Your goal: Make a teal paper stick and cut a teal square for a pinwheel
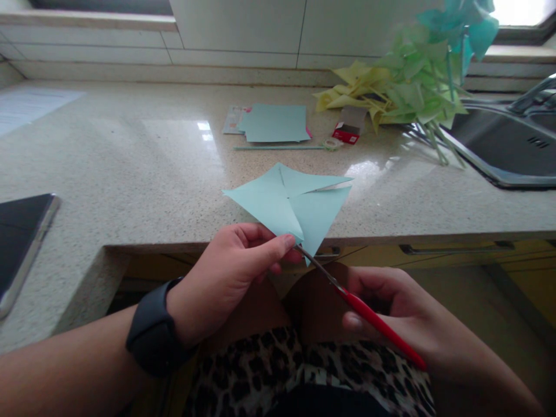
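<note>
Your left hand (pixel 237 263) is pinching the lower corner of one folded light-blue paper piece (pixel 289 202), thumb on top, fingers curled under it. Your right hand (pixel 391 310) is gripping one pair of red-handled scissors (pixel 365 310), fingers wrapped round the handles; the blade tips are meeting the paper's lower point, right beside your left thumb. How far the blades are parted, you cannot tell, too thin to read. The paper is being held up over the front edge of the tabletop (pixel 143 174), its upper part hanging above the surface, with several triangular flaps showing and one slit along the right flap.

You are wearing one dark watch (pixel 152 330) on the left wrist. A leopard-print garment (pixel 304 370) is showing below both hands.

Further out on the tabletop: one small stack of light-blue sheets (pixel 273 123) is lying flat, well apart from the held paper, with one printed packet (pixel 232 119) sticking out at its left. One thin pale stick (pixel 278 147) is lying just in front of the stack, one tape roll (pixel 332 143) at its right end, one red-and-white small box (pixel 348 128) just beside that. A heap of paper pinwheels (pixel 403 81) in yellow, green and teal is lying at far right; count unclear, they are overlapping. One sink (pixel 512 145) is sitting at the right edge, one dark phone (pixel 21 237) at the left edge.
</note>
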Demonstrator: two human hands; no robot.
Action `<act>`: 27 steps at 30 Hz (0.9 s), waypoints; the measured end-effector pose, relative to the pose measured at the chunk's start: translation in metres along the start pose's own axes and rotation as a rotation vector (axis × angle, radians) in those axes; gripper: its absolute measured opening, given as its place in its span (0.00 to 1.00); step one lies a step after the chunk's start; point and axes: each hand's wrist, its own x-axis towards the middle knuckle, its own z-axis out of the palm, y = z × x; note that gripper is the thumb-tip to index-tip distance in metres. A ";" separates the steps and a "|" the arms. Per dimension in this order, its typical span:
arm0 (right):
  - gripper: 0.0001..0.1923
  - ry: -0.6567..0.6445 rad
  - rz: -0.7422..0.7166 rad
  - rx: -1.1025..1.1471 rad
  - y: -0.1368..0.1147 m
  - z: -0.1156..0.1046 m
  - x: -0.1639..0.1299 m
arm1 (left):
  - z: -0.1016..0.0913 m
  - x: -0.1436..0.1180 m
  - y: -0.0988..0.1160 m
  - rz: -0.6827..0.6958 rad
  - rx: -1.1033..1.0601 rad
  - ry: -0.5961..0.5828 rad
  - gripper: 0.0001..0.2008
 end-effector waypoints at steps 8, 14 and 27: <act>0.21 0.003 -0.004 -0.009 0.000 -0.001 0.000 | 0.001 0.000 0.001 0.003 -0.012 -0.013 0.08; 0.21 -0.002 0.007 -0.005 0.000 -0.001 -0.001 | 0.000 0.000 0.001 -0.003 -0.010 -0.010 0.09; 0.24 0.002 0.034 -0.015 -0.004 -0.002 0.000 | -0.001 0.000 0.002 -0.006 -0.043 -0.033 0.08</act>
